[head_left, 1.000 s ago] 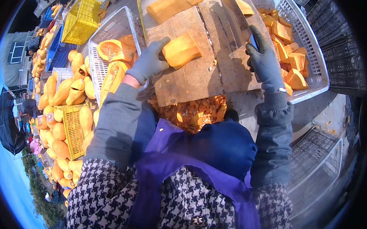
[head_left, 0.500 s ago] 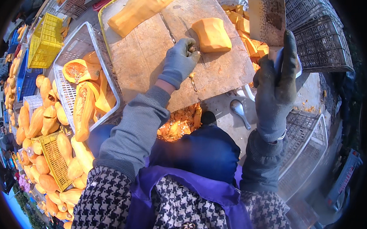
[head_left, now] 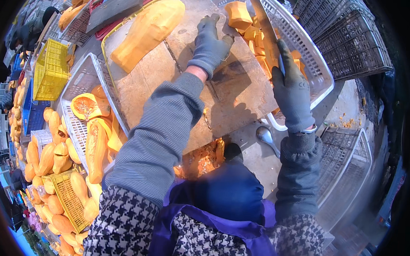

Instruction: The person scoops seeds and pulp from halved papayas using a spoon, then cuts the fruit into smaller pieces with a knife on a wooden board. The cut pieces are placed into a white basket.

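Observation:
My right hand (head_left: 292, 93), in a grey glove, grips a cleaver (head_left: 265, 30) whose long blade, seen nearly edge-on, points up over the white crate (head_left: 324, 71). Orange squash chunks (head_left: 259, 41) lie in that crate. One bigger peeled squash chunk (head_left: 238, 15) is at the crate's near-left side, just beyond the board; whether it has come to rest cannot be told. My left hand (head_left: 212, 46), gloved too, is over the wooden board (head_left: 236, 90) with fingers apart and nothing in them. A long peeled squash piece (head_left: 147, 34) lies on the board's left part.
Left of the board, a white crate (head_left: 80, 95) holds halved squash (head_left: 94, 144). Whole squashes (head_left: 57, 204) pile up farther left around yellow crates (head_left: 49, 71). Scraps (head_left: 201, 162) lie beneath the board, near a metal spoon (head_left: 266, 136). Dark crates (head_left: 355, 47) stand at right.
The squash chunk has left the board for the white crate's side. My left hand has moved up and opened. The cleaver has turned from broadside to nearly edge-on, and the view has shifted.

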The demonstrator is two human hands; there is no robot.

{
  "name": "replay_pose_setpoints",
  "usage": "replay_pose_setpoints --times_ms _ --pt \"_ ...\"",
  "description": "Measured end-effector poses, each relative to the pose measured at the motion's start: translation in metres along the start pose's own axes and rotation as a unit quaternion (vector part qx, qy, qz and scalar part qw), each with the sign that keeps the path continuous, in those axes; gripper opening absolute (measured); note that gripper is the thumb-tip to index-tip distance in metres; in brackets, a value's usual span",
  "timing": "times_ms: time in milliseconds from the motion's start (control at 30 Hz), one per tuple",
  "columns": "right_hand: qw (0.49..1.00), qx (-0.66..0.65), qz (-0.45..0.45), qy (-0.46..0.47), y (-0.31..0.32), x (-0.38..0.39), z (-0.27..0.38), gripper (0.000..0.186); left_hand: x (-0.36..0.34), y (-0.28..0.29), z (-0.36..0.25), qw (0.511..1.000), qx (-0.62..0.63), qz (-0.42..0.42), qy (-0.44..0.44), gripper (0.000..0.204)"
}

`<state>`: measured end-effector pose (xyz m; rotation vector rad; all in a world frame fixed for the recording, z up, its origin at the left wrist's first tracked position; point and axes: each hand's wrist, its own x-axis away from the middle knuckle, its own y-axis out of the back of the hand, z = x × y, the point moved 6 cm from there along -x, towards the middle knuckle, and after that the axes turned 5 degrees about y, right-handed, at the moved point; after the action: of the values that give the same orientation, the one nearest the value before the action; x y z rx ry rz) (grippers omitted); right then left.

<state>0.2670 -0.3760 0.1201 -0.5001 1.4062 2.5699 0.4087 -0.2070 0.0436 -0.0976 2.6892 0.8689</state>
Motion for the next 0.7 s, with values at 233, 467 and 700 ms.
replay_pose_setpoints --times_ms 233,467,700 --pt "0.951 -0.283 0.093 -0.079 -0.043 0.060 0.008 0.058 -0.086 0.144 0.095 0.944 -0.324 0.047 0.042 0.102" --pt "0.864 -0.404 0.069 -0.291 -0.054 0.095 -0.013 0.063 -0.029 0.159 0.114 0.941 -0.297 0.149 0.061 0.112" --pt "0.970 -0.201 0.058 -0.125 -0.030 0.103 0.012 0.058 0.100 0.131 0.035 0.906 -0.333 0.247 0.085 0.116"
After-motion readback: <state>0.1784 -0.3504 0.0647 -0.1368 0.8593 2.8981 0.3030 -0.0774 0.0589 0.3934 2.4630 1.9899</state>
